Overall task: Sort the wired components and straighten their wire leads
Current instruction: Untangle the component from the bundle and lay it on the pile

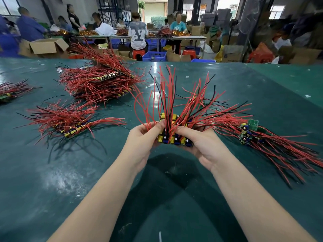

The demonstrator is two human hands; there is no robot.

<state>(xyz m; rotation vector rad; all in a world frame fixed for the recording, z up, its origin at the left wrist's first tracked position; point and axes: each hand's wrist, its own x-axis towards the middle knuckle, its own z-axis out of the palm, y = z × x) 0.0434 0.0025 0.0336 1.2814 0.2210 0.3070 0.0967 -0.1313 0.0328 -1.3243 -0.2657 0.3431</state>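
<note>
A panel of wired components (172,137) with yellow and blue parts hovers above the green table (52,172), held between both hands. Its red and black wire leads (166,95) fan upward and outward. My left hand (141,142) grips the panel's left edge, thumb against the base of the leads. My right hand (201,142) cradles the right side from below, its fingers curled over the components. More wired boards (248,131) lie just to the right, their leads trailing toward the near right.
A small stack of wired panels (70,124) lies at the left. A bigger heap (101,81) sits behind it, and another pile (8,91) is at the far left edge. Beyond the table, several people work among cardboard boxes and blue crates (154,56).
</note>
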